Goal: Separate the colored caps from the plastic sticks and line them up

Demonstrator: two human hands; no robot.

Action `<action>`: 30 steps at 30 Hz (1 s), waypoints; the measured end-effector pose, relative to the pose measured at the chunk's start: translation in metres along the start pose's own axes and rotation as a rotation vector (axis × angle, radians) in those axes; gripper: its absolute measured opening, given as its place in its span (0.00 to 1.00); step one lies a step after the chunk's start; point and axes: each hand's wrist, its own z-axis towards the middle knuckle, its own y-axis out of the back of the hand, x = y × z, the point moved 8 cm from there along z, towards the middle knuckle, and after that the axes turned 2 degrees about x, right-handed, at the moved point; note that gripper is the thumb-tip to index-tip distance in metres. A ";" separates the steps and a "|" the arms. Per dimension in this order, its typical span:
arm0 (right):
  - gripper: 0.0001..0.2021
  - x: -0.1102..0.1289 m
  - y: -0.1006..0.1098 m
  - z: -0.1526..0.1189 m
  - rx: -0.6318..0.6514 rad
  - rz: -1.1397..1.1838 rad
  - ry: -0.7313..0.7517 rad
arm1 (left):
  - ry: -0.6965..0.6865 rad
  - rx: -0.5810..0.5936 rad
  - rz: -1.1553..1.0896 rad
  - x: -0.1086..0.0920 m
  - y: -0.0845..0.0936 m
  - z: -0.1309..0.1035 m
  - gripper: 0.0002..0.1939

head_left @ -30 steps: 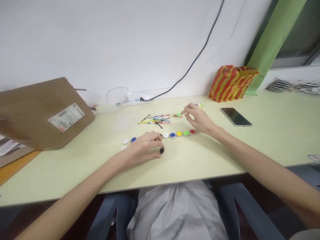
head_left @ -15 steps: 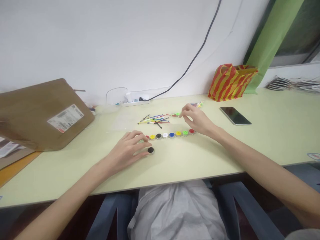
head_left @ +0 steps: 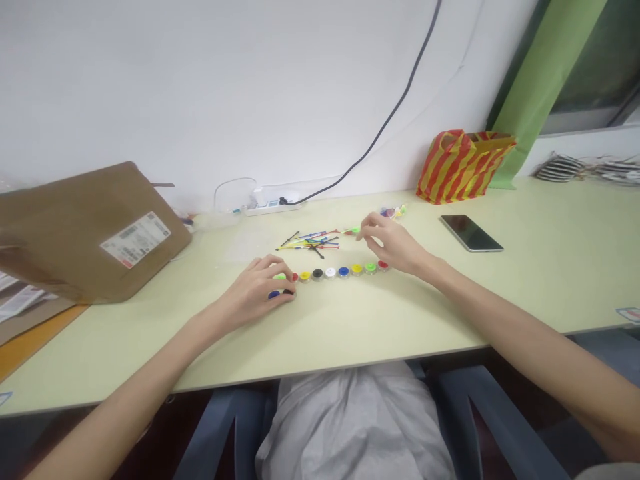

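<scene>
A row of small round coloured caps lies on the pale green table: red, yellow, black, white, blue, yellow, green, red. My left hand rests at the row's left end, its fingertips pressing on a blue cap and a black cap, with a green cap under the fingers. My right hand hovers at the row's right end, fingers curled and pinching toward a green piece. Behind the row lies a pile of thin coloured sticks.
A brown cardboard parcel with a label leans at the left. A power strip and black cable run along the wall. A phone lies at the right, behind it a red-and-yellow striped bag. More small coloured pieces sit beyond my right hand.
My left hand slid left along the table, dragging the black cap from in front of the row to its left end. My right hand barely moved.
</scene>
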 end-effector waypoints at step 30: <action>0.15 -0.017 -0.012 0.006 0.054 -0.064 -0.081 | 0.037 -0.024 0.085 0.016 0.018 -0.006 0.15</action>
